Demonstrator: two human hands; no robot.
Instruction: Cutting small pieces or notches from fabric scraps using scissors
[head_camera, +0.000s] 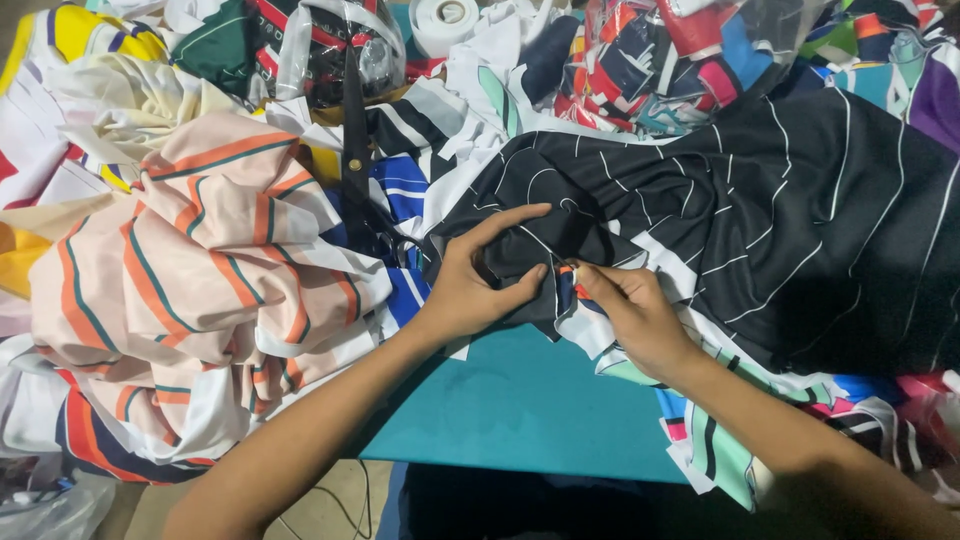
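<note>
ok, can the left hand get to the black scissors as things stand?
Probably yes. The scissors lie exposed on top of the fabric heap, just above the left hand, with nothing covering them. But that hand is pinching the black striped fabric and would have to let go first.

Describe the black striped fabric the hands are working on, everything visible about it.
The black fabric is a thin, soft-looking cloth with narrow white stripes, crumpled in loose folds across the right half of the teal table. It lies over other coloured scraps. The left hand presses on and pinches its bunched left edge; the right hand pinches the same edge beside a small orange bit. Its right side runs out of view.
</note>
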